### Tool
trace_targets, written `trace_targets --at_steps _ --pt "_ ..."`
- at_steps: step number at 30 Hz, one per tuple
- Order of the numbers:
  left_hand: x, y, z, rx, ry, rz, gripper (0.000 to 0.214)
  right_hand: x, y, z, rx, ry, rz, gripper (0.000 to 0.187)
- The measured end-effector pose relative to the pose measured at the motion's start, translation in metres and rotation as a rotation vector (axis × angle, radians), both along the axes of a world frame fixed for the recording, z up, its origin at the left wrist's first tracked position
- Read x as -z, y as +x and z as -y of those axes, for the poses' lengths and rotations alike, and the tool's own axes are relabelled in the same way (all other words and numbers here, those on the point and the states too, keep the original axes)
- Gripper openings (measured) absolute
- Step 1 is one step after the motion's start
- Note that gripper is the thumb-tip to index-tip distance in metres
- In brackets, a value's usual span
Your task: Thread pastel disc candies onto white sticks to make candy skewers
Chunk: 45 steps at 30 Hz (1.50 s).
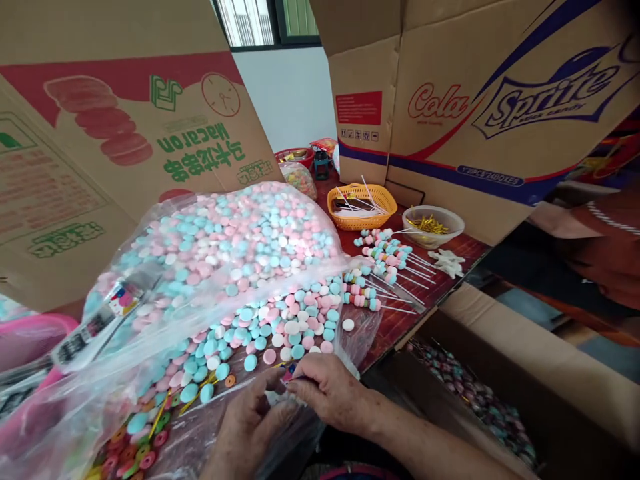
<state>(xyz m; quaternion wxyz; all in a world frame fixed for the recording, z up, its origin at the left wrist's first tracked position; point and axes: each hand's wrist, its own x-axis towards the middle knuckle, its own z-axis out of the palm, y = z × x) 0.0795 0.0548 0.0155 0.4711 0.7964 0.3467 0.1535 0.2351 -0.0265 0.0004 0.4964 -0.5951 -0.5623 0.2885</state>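
At the table's near edge, my right hand [336, 392] pinches a small clear plastic wrapper [288, 375] with a colourful print. My left hand [254, 419] curls around the wrapper's other side, its fingertips against the plastic. What is inside the wrapper is hidden by my fingers. Just beyond my hands lie loose pink, blue and white candy tablets [295, 313], spilling from a big clear bag [235, 230]. Candy skewers [390, 257] on white sticks lie to the right. Coloured candy rings [131, 455] and gold twist ties [160, 415] sit to the left.
A yellow basket [361, 220] with white sticks and a clear bowl [457, 227] of gold ties stand at the back. Right of the table, an open carton [565, 373] holds wrapped candy. A pink basin [45, 327] and printed wrappers [120, 301] are left. Big cartons [440, 153] stand behind.
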Motion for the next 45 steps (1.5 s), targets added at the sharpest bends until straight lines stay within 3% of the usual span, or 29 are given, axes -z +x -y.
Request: trace_targets --at_steps 3,6,12,17,20,23,28,32,36,41,45 --pt "0.012 0.001 0.000 0.002 0.080 -0.019 0.020 0.009 0.004 -0.001 0.062 -0.074 0.012 0.037" --pt "0.014 0.005 0.000 0.063 0.141 0.027 0.026 0.008 0.014 -0.002 0.106 -0.143 -0.091 0.047" --pt "0.009 0.018 -0.002 0.177 0.142 0.091 0.015 -0.003 0.026 0.000 -0.091 -0.150 -0.296 0.022" --pt "0.023 0.020 0.001 0.071 0.109 0.083 0.020 0.016 0.016 -0.004 0.133 -0.092 -0.113 0.032" --pt "0.027 0.020 -0.001 0.115 0.140 0.016 0.017 0.024 0.016 -0.007 0.150 -0.150 -0.176 0.045" --pt "0.022 0.022 -0.003 0.149 0.180 0.002 0.022 0.019 0.024 -0.007 0.086 -0.206 -0.322 0.052" --pt "0.006 0.030 -0.002 0.174 0.174 -0.069 0.038 0.005 0.037 -0.003 -0.055 -0.204 -0.483 0.034" --pt "0.004 0.029 -0.001 0.180 0.098 -0.066 0.035 0.010 0.038 -0.002 0.025 -0.248 -0.559 0.029" --pt "0.002 0.023 -0.002 0.165 0.169 -0.065 0.031 0.014 0.040 -0.003 0.066 -0.237 -0.607 0.028" --pt "-0.001 0.022 -0.007 0.253 0.216 -0.119 0.030 0.009 0.033 -0.005 -0.108 -0.317 -0.527 0.025" --pt "-0.002 0.021 -0.003 0.017 0.158 -0.154 0.028 0.009 0.024 -0.004 0.124 -0.180 -0.258 0.030"
